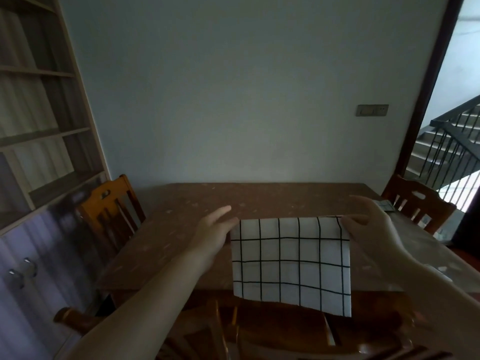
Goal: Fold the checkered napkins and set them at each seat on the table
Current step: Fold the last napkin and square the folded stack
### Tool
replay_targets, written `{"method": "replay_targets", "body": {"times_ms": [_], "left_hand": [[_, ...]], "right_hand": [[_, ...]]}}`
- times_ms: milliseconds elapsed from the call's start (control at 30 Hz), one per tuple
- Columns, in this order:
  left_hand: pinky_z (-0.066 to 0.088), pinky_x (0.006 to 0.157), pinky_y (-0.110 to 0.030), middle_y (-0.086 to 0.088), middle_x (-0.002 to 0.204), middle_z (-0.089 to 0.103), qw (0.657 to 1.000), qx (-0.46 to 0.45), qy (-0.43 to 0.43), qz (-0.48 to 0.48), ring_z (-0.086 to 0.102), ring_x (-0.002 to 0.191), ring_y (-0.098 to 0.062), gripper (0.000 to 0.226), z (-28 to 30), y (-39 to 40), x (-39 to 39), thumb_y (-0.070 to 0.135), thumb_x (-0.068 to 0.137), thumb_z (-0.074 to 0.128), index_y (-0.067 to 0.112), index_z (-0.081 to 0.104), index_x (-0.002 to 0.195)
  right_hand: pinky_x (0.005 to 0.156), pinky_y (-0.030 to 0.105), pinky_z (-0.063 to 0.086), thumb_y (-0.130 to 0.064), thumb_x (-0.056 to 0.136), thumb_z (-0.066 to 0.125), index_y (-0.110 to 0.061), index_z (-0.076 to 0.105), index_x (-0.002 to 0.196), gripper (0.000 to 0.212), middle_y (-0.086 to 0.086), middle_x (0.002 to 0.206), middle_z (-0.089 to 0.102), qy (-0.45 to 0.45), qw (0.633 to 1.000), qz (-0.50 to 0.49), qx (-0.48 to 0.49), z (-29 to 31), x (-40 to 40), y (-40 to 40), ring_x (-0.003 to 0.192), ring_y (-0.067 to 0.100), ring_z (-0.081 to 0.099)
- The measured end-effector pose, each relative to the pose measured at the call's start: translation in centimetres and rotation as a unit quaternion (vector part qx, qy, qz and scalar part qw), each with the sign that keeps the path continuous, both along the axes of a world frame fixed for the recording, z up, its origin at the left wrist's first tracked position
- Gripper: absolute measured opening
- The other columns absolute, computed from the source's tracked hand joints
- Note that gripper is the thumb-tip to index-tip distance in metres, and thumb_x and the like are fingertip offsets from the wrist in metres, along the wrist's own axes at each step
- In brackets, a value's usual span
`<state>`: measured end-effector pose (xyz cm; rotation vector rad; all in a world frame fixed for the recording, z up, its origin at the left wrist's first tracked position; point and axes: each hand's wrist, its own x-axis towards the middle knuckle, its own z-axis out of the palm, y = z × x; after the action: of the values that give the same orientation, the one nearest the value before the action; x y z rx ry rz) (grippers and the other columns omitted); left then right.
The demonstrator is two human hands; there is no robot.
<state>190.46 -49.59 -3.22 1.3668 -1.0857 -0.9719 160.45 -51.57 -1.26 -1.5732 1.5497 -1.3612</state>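
Fingers [357, 221] of the right hand [374, 224] pinch the checkered napkin [291, 266] at its top right corner; left hand [213, 232] grips the top left corner, napkin hanging over the tabletop's [181, 229] near edge

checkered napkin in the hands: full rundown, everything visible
The checkered napkin is white cloth with a thin black grid. It hangs as a flat rectangle, held up by its top edge above the near edge of the table. The right hand pinches the top right corner; the left hand is at the top left corner, index finger extended. Its lower edge dangles past the table edge, slightly slanted.
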Motion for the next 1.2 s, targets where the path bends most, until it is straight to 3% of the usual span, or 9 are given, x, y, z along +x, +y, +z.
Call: {"method": "replay_targets", "body": {"times_ms": [67,200,400,467,667,867,1000,1133,1200], "left_hand": [[0.042,0.105,-0.060,-0.003,0.145,0.048,1.000,0.000,-0.008,-0.006,0.049,0.129,-0.029,0.035,0.1,-0.1,0.2,0.030,0.092,0.060,0.038,0.060,0.126],[0.039,0.109,-0.054,0.001,0.137,0.055,1.000,-0.005,-0.030,0.008,0.048,0.129,-0.023,0.026,0.2,0.1,0.3,0.023,0.096,0.053,0.041,0.068,0.108],[0.044,0.103,-0.058,-0.006,0.115,0.067,0.999,-0.001,-0.028,0.021,0.059,0.116,-0.030,0.021,0.2,0.6,-0.2,0.032,0.095,0.052,0.035,0.073,0.092],[0.044,0.103,-0.058,-0.004,0.117,0.068,0.999,0.002,-0.038,-0.022,0.060,0.115,-0.029,0.017,0.2,0.7,0.1,0.046,0.083,0.063,0.039,0.073,0.095],[0.049,0.095,-0.030,0.006,0.114,0.070,0.987,-0.046,-0.149,-0.039,0.063,0.107,-0.009,0.021,0.9,0.9,0.7,0.018,0.088,0.071,0.035,0.070,0.100],[0.052,0.088,-0.032,0.013,0.094,0.071,0.953,-0.064,-0.294,-0.027,0.066,0.093,-0.006,0.006,0.8,0.5,1.2,0.031,0.090,0.067,0.031,0.072,0.088],[0.050,0.090,-0.036,0.015,0.097,0.061,0.858,0.040,-0.497,-0.124,0.060,0.100,-0.010,0.012,1.1,0.3,1.9,0.043,0.081,0.066,0.034,0.067,0.089],[0.047,0.097,-0.031,0.015,0.124,0.060,0.896,-0.025,-0.372,-0.241,0.057,0.115,-0.005,0.047,2.6,1.0,-1.9,0.063,0.072,0.069,0.045,0.058,0.114],[0.052,0.087,-0.023,0.014,0.112,0.068,0.911,-0.072,-0.326,-0.244,0.064,0.100,-0.002,0.036,3.4,1.2,-4.2,0.047,0.079,0.074,0.034,0.066,0.111]], "right_hand": [[0.046,0.030,0.047,-0.011,0.087,0.067,-0.031,0.049,0.131,0.052,0.012,0.081,0.073,-0.005,1.000,-0.003,-0.007,-0.1,-0.1,0.0,0.062,0.029,0.060],[0.060,0.039,0.056,-0.007,0.086,0.067,-0.028,0.054,0.126,0.047,0.002,0.084,0.074,-0.036,0.999,0.004,0.005,0.3,-0.2,0.0,0.077,0.036,0.070],[0.053,0.018,0.046,-0.007,0.088,0.065,-0.023,0.072,0.093,0.019,-0.004,0.086,0.072,-0.007,0.999,0.038,-0.021,0.5,-0.5,0.2,0.066,0.014,0.063],[0.064,0.018,0.046,-0.004,0.085,0.068,-0.029,0.071,0.085,0.024,-0.008,0.085,0.071,0.027,0.998,0.057,-0.024,0.8,-0.8,0.1,0.076,0.008,0.065],[0.070,0.015,0.046,-0.010,0.082,0.073,-0.027,0.073,0.096,0.022,-0.019,0.077,0.064,0.234,0.969,0.043,-0.066,1.0,-1.7,-0.6,0.071,0.000,0.063],[0.067,0.018,0.045,-0.014,0.082,0.072,-0.031,0.071,0.081,0.018,-0.017,0.077,0.065,0.266,0.959,0.037,-0.089,2.2,-1.4,-0.4,0.076,0.005,0.065],[0.056,0.006,0.043,-0.015,0.085,0.069,-0.028,0.068,0.078,0.015,-0.016,0.074,0.067,0.222,0.967,0.088,-0.093,3.6,0.1,0.4,0.067,-0.005,0.064],[0.061,0.010,0.047,-0.018,0.083,0.071,-0.027,0.072,0.076,0.011,-0.012,0.069,0.071,0.220,0.956,0.166,-0.099,4.4,4.6,0.9,0.065,-0.005,0.065],[0.065,0.012,0.050,-0.019,0.083,0.071,-0.029,0.072,0.077,0.012,-0.013,0.071,0.072,0.206,0.952,0.196,-0.112,4.8,6.4,1.2,0.067,-0.004,0.067]]}}
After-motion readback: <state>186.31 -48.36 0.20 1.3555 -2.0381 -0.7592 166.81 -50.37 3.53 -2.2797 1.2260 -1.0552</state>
